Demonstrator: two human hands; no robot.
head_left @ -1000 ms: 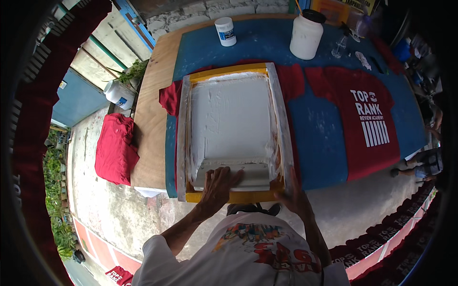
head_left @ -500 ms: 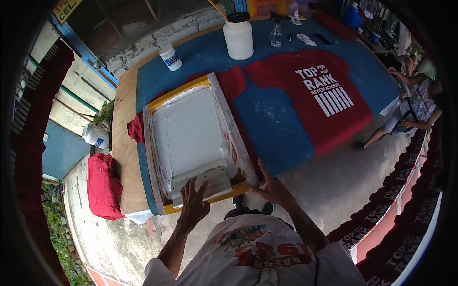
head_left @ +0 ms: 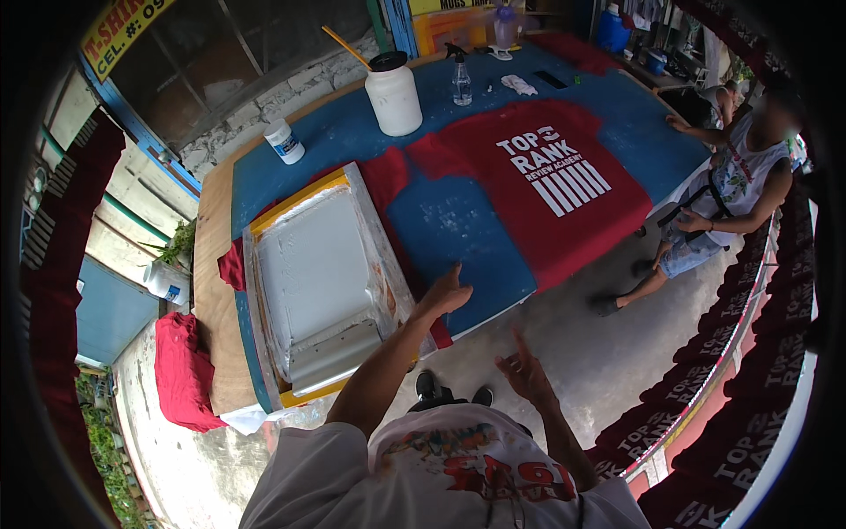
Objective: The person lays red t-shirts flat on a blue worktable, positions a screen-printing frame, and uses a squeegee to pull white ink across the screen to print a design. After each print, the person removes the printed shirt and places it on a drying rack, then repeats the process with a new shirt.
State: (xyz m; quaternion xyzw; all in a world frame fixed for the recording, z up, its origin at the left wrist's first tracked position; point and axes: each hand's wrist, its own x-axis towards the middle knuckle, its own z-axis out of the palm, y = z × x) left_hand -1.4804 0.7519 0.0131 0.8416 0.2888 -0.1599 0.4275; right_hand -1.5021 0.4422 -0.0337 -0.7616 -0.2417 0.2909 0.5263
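Observation:
My left hand (head_left: 448,294) is raised over the table's near edge, right of the screen-printing frame (head_left: 385,238). A finger points forward and it holds nothing. My right hand (head_left: 529,374) hangs above the floor beyond that edge, its fingers apart and empty. Inside the frame, a metal squeegee (head_left: 335,355) lies at the near end of the white ink-coated mesh (head_left: 313,273); no hand touches it. Under the frame is a dark red shirt (head_left: 385,179), mostly hidden. A second red shirt (head_left: 573,238) with a white print lies flat to the right.
The blue-topped table (head_left: 476,220) also bears a white jar (head_left: 394,99) with a stick, a white tub (head_left: 284,142) and a spray bottle (head_left: 461,81). Folded red cloth (head_left: 184,370) sits by the left edge. Another person (head_left: 736,189) stands at the right, near hanging shirts (head_left: 758,388).
My left hand has left the squeegee and swung right across the frame to the table's edge. My right hand has drawn away from the frame's corner. The other person has come closer.

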